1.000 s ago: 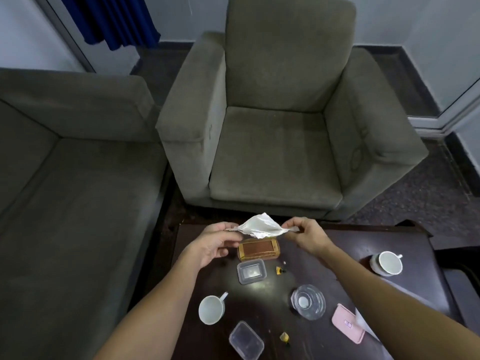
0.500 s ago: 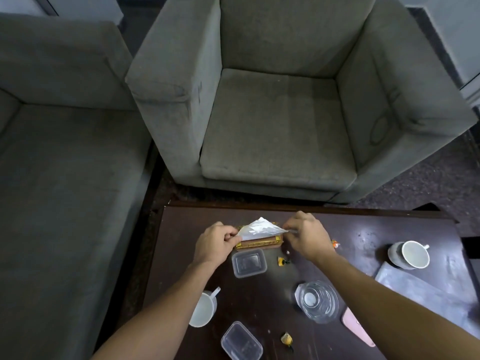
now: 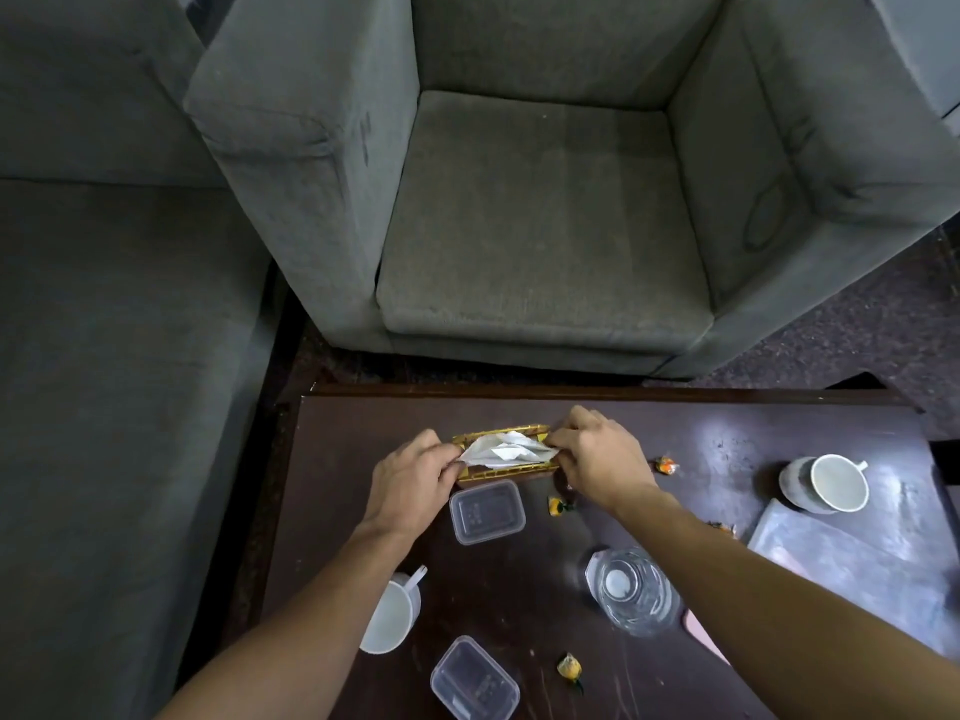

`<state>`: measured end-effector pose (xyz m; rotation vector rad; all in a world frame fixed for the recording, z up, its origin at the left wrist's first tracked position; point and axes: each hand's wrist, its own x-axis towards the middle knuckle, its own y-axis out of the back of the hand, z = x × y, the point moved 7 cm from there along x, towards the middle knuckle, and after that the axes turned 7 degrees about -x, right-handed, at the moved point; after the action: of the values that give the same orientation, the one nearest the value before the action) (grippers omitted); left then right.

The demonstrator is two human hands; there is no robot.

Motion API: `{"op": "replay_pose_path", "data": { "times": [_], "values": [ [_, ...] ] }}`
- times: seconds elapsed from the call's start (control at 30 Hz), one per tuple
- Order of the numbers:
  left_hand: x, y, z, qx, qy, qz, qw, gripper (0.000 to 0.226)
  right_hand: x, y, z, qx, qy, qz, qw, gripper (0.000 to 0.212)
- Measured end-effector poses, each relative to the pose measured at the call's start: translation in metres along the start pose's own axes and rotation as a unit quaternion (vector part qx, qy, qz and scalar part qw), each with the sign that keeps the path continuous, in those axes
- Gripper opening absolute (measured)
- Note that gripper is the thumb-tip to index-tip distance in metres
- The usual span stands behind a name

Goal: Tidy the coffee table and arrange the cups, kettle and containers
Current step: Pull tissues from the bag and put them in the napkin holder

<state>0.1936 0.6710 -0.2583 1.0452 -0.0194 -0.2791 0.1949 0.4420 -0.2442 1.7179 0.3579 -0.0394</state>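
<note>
On the dark coffee table (image 3: 727, 433) a gold-edged tissue box (image 3: 470, 438) lies near the far edge. A white tissue (image 3: 501, 452) lies spread across its top. My left hand (image 3: 410, 478) pinches the tissue's left end and my right hand (image 3: 602, 457) pinches its right end. Two clear plastic containers, one (image 3: 485, 511) just in front of the box and one (image 3: 475, 680) at the near edge, sit on the table. One white cup (image 3: 389, 613) stands near my left forearm, another white cup (image 3: 831, 483) at the right. A clear glass vessel (image 3: 631, 589) stands under my right forearm.
Several small orange wrapped sweets, such as one sweet (image 3: 569, 666) near the front, are scattered on the table. A grey flat sheet (image 3: 841, 563) lies at the right. A grey armchair (image 3: 535, 210) faces the table's far side and a grey sofa (image 3: 104, 356) runs along the left.
Both hands have lowered the tissue from mid-air down onto the top of the gold box. The camera has tilted further down toward the table.
</note>
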Motion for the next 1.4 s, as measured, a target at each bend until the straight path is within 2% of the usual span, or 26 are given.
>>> {"op": "replay_pose_path", "data": {
  "times": [0.2, 0.3, 0.5, 0.63, 0.87, 1.13, 1.27, 1.33, 1.4],
  "values": [
    [0.003, 0.002, -0.004, 0.009, -0.012, -0.044, 0.999, 0.028, 0.004, 0.003, 0.002, 0.049, 0.013, -0.031, 0.998, 0.028],
    [0.003, 0.004, -0.005, 0.02, -0.032, -0.065, 0.997, 0.024, 0.005, 0.005, 0.003, 0.073, 0.027, -0.054, 0.995, 0.028],
    [-0.002, -0.001, -0.001, 0.031, -0.058, -0.08, 0.995, 0.027, -0.001, 0.003, 0.009, 0.048, 0.017, -0.065, 0.997, 0.028],
    [-0.002, 0.005, -0.004, 0.031, -0.041, -0.062, 0.997, 0.035, -0.002, 0.005, 0.01, 0.048, -0.016, -0.046, 0.998, 0.027],
    [0.002, 0.011, 0.002, 0.046, -0.004, -0.038, 0.998, 0.028, 0.005, 0.009, 0.005, 0.045, -0.081, -0.032, 0.995, 0.025],
    [-0.009, 0.024, 0.001, 0.04, 0.013, -0.031, 0.999, 0.036, -0.006, 0.014, 0.004, 0.023, -0.115, -0.017, 0.993, 0.03],
    [-0.025, 0.039, 0.0, 0.018, 0.038, -0.007, 0.999, 0.031, -0.02, 0.032, -0.007, 0.037, -0.132, 0.039, 0.99, 0.018],
    [-0.036, 0.044, 0.003, 0.007, 0.05, 0.004, 0.999, 0.03, -0.029, 0.045, -0.018, 0.061, -0.138, 0.086, 0.985, 0.017],
    [-0.058, 0.052, 0.012, -0.006, 0.068, 0.022, 0.997, 0.029, -0.047, 0.055, -0.042, 0.079, -0.119, 0.097, 0.985, 0.018]
  ]
}}
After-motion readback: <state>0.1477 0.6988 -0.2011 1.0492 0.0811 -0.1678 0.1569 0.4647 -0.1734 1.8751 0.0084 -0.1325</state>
